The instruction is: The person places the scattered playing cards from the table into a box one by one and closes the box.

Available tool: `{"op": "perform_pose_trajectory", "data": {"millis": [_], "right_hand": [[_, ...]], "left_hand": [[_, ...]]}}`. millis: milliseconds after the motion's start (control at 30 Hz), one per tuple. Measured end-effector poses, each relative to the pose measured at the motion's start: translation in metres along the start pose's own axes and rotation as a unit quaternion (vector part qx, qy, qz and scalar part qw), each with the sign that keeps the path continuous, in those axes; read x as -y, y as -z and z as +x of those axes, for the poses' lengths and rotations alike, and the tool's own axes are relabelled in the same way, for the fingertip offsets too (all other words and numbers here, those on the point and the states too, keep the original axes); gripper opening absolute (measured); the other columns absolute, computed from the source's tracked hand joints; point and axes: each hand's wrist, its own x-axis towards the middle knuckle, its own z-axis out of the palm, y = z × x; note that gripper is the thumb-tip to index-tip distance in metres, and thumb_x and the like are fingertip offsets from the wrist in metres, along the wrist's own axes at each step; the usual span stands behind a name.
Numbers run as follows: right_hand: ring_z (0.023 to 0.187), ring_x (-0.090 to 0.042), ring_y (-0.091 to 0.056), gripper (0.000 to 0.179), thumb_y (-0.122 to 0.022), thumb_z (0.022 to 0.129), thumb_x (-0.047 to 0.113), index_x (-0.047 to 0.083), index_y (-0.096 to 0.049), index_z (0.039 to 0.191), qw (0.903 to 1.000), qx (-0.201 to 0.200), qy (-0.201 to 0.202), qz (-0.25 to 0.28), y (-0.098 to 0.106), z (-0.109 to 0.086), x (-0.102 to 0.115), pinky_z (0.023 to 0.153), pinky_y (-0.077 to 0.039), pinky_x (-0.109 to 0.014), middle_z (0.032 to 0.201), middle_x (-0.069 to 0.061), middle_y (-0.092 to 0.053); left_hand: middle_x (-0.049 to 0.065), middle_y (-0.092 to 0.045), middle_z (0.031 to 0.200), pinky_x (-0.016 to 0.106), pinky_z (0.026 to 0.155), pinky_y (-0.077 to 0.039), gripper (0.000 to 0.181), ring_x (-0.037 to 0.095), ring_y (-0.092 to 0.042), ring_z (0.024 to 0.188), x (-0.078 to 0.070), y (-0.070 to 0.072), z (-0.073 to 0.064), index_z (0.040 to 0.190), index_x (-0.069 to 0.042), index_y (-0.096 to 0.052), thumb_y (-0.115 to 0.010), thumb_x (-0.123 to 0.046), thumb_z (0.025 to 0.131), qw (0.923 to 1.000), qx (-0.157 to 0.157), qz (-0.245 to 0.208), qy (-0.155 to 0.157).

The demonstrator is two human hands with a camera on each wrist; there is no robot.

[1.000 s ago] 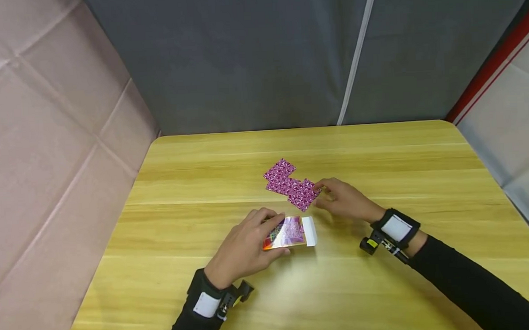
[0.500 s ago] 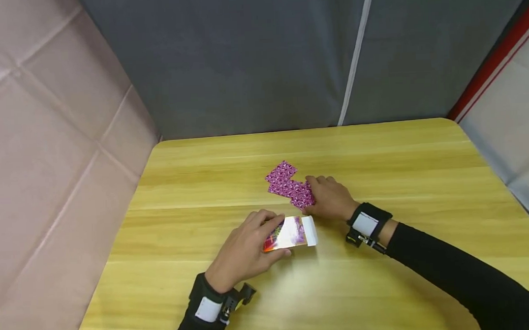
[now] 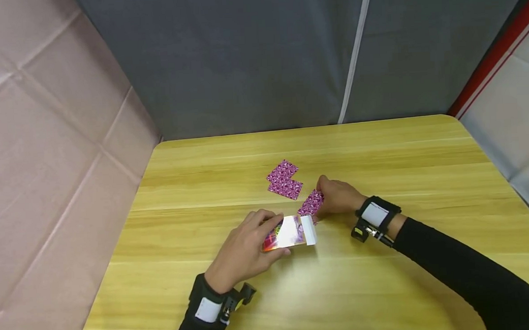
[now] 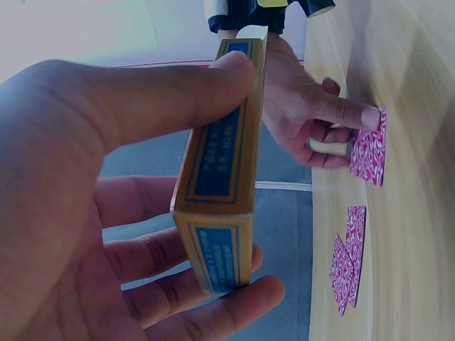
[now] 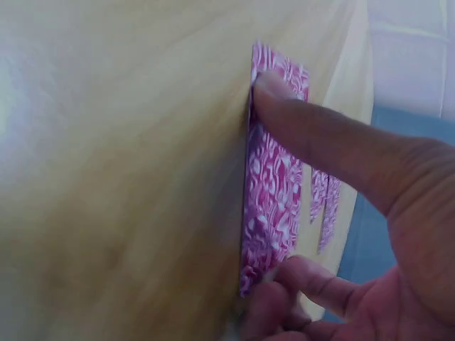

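Observation:
My left hand [image 3: 246, 249] grips a small card box [image 3: 286, 233], thumb on one narrow side and fingers on the other. In the left wrist view the box [image 4: 220, 156] shows gold edges with blue panels, and its white end flap [image 3: 309, 230] stands open toward the right. A purple-and-white patterned playing card [image 3: 311, 203] is pinched by my right hand [image 3: 339, 196], just beyond the flap. The right wrist view has the thumb on the face of this card [image 5: 274, 185] and curled fingers at its lower end. Two matching cards [image 3: 285, 187] lie overlapping on the table farther back.
The wood-grain table [image 3: 194, 187] has rounded far corners. A grey curtain [image 3: 242, 62] with a white strip hangs behind it, a pale padded wall [image 3: 46, 145] is on the left, and a white panel [image 3: 519, 104] with a red edge is on the right.
My right hand has taken hold of the nearest card and drawn it away from the other two, toward me and the box. The left hand and box have stayed nearly still.

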Motion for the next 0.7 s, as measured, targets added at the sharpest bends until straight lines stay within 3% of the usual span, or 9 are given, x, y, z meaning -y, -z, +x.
{"op": "perform_pose_trajectory", "data": {"millis": [100,367,700], "right_hand": [[0.072,-0.020,-0.048,0.071,-0.082,0.056,0.045,0.005,-0.047,0.103,0.9995,0.024,-0.009,0.020,0.002,-0.005,-0.007,0.058,-0.040,-0.029,0.082,-0.006,-0.053],[0.074,-0.020,-0.047,0.061,-0.084,0.055,0.040,0.006,-0.053,0.095,0.9991,0.034,-0.022,0.010,0.007,-0.016,-0.016,0.060,-0.040,-0.030,0.084,-0.004,-0.052],[0.076,-0.020,-0.047,0.063,-0.084,0.056,0.034,0.006,-0.051,0.102,0.9999,-0.005,0.005,-0.010,0.008,-0.027,-0.013,0.060,-0.042,-0.029,0.086,-0.005,-0.050]], "left_hand": [[-0.004,-0.049,0.119,0.028,0.078,-0.048,0.070,0.009,-0.045,0.104,0.000,-0.002,0.000,0.128,-0.014,-0.051,-0.059,-0.059,0.075,1.0000,-0.003,0.001,-0.004],[-0.006,-0.048,0.119,0.025,0.075,-0.047,0.071,0.007,-0.044,0.101,0.000,-0.003,0.000,0.128,-0.014,-0.052,-0.057,-0.061,0.075,0.9998,-0.008,0.013,-0.010],[-0.006,-0.049,0.119,0.024,0.075,-0.046,0.072,0.006,-0.044,0.101,-0.002,-0.003,0.000,0.128,-0.014,-0.052,-0.056,-0.062,0.075,0.9997,-0.007,0.016,-0.015]]}}
